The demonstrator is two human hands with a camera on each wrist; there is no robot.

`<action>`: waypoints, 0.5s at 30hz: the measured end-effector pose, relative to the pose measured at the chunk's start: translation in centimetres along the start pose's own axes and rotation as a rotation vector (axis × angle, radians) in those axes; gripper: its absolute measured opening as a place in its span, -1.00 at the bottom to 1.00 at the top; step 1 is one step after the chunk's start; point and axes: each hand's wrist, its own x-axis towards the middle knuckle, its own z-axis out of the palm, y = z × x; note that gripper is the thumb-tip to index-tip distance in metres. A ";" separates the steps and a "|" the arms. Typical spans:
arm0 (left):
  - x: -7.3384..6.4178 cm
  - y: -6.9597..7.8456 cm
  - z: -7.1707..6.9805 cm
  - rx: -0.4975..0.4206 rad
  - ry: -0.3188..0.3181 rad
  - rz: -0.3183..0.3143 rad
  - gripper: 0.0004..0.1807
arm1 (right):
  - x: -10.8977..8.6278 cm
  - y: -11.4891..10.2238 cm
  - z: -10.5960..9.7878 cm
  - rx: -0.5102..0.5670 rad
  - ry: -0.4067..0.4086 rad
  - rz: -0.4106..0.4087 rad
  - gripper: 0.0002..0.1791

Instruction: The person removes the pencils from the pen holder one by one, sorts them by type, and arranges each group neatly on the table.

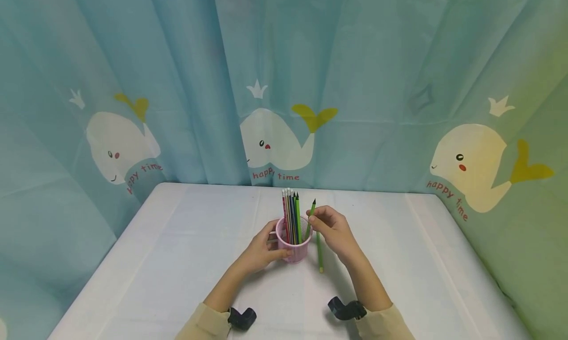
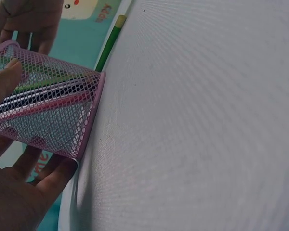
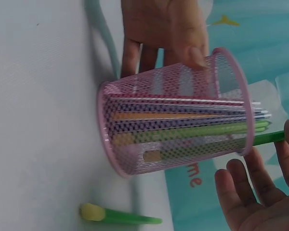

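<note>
A pink mesh pencil cup (image 1: 295, 253) stands on the table with several pencils (image 1: 290, 216) upright in it. My left hand (image 1: 262, 248) grips the cup from the left, thumb on its near side and fingers round the far side. With thumb and fingertips my right hand (image 1: 335, 229) pinches a green pencil (image 3: 269, 138) near its dark tip. That pencil's lower end is inside the cup, seen through the mesh in the right wrist view. Another green pencil (image 1: 320, 253) with a yellowish end lies on the table just right of the cup.
The white table (image 1: 177, 261) reaches back to a blue-green curtain (image 1: 381, 83) printed with whales. A black wrist strap piece (image 1: 241, 319) sits at the left sleeve, and another black piece (image 1: 347, 309) at the right sleeve.
</note>
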 end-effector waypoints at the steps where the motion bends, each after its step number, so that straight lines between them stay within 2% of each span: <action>1: 0.0 0.0 0.0 0.000 0.000 0.000 -0.11 | -0.1 -0.2 -0.1 -0.001 0.000 -0.010 -0.75; 6: 0.0 0.1 0.0 -0.005 -0.001 -0.002 -0.11 | -0.2 -0.8 -0.4 0.017 0.004 -0.041 -0.75; 15: 0.1 -0.2 0.0 0.000 -0.004 0.000 -0.11 | -0.6 -1.7 -0.8 0.141 -0.020 -0.106 -0.71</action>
